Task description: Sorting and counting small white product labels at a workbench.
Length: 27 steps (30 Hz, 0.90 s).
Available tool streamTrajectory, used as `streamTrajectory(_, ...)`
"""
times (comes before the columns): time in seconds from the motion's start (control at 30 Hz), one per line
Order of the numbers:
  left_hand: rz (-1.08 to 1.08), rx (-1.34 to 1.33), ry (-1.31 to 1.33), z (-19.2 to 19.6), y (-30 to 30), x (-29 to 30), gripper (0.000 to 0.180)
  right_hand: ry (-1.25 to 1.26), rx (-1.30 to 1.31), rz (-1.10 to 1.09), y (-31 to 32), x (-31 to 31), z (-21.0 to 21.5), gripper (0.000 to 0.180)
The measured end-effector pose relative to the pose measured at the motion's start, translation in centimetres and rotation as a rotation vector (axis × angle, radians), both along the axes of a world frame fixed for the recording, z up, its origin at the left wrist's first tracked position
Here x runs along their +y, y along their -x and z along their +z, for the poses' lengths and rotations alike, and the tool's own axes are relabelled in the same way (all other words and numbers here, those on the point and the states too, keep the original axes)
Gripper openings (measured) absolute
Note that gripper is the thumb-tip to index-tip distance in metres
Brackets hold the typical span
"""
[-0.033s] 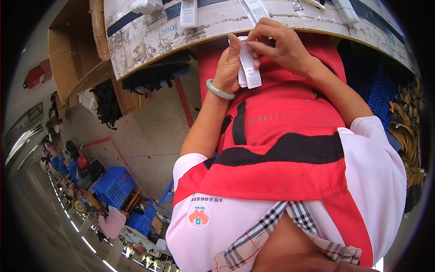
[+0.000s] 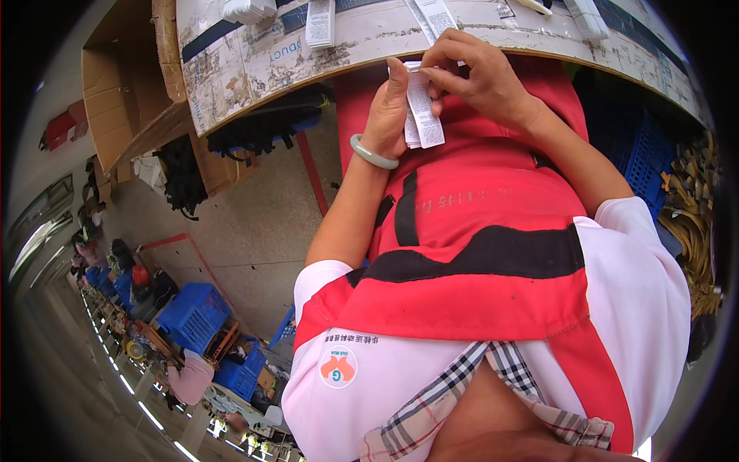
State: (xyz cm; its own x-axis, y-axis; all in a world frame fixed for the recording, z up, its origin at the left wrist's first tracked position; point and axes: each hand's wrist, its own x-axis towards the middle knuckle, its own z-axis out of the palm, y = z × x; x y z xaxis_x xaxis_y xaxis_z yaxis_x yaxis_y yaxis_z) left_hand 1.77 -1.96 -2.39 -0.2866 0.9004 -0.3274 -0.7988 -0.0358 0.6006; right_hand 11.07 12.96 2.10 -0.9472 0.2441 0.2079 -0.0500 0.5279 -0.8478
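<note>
White printed label strips (image 2: 425,115) were held as one bundle in front of the red apron (image 2: 477,204), just below the near edge of the table (image 2: 369,31). The long axis ran from the table edge toward the wearer's body, the lower end canted slightly to the right. The strips were fanned slightly at that lower end; at least two were distinguishable, but the full count could not be told.

Left hand (image 2: 391,108): gripped the bundle from its left side, thumb extended along the upper part. Right hand (image 2: 476,77): thumb and forefinger closed on the bundle's upper end, remaining fingers curled.

Count: two hands; one pale bangle (image 2: 375,153), on the left wrist; four groups of similar slips (image 2: 319,25) spaced along the table; one open cardboard box (image 2: 123,96), at the table's left side.
</note>
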Motion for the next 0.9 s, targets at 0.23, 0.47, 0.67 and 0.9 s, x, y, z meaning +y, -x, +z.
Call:
streamTrajectory(0.23, -0.006, 0.014, -0.009, 0.0, -0.2, 0.0, 0.045, 0.062, -0.078, -0.042, -0.2, 0.2, -0.1, 0.008)
streamTrajectory(0.47, -0.001, -0.012, 0.017, 0.4, -0.3, -0.4, 0.017, 0.003, -0.036, 0.0, -0.3, 0.8, -0.9, 0.014)
streamTrajectory(0.67, 0.038, 0.092, 0.17, 0.9, -0.6, -0.2, 0.015, -0.337, 0.016, 0.046, -1.1, -1.6, -1.5, 0.046)
streamTrajectory(0.9, -0.087, 0.113, 0.1, 0.9, -0.2, -1.3, 0.007, -0.025, -0.112, 0.19, -0.8, 0.0, 0.3, 0.051)
